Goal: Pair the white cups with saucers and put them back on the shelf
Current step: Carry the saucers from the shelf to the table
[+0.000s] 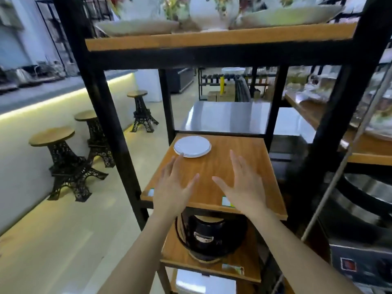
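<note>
Two empty, spread hands, left (172,183) and right (244,183), above one saucer stack (192,146)

We are seeing an evenly bright indoor scene, with a yellowish light strip (63,98) glowing along the base of the long counter on the left and washing the pale glossy floor (53,230). The black metal shelf posts (99,115) are bowing outward from wide-angle distortion. The floral white crockery (212,11) up top is blurring, as is the cluttered right edge. The brown wooden shelf board (214,166) is staying fairly sharp, catching soft sheen.
</note>
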`<state>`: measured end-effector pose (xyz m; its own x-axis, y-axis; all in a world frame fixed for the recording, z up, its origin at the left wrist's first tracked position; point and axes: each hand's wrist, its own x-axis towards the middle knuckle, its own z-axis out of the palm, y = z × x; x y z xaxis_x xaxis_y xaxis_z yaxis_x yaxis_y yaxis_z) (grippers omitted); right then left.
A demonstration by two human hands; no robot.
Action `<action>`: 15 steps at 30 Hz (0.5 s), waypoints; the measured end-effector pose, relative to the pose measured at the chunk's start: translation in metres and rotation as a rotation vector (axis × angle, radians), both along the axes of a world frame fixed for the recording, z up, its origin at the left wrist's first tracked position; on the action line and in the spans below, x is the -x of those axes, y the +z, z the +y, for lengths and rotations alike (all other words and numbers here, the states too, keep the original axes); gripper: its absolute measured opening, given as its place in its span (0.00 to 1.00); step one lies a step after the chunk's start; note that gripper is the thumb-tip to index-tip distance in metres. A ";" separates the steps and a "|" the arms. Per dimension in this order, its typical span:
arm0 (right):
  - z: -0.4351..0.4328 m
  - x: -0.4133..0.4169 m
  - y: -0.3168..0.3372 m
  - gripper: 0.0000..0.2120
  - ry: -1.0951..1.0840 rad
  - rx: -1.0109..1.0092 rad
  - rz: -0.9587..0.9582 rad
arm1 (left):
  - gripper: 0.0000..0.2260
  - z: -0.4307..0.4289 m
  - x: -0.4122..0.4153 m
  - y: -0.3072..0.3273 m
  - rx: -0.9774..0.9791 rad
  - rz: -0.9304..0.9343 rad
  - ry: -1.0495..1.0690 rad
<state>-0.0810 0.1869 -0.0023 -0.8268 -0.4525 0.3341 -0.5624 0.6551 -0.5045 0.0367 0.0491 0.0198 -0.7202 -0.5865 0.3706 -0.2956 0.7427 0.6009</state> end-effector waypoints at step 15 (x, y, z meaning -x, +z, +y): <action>-0.136 0.130 -0.020 0.42 -0.219 0.057 -0.418 | 0.32 -0.141 0.147 -0.036 -0.299 -0.036 -0.013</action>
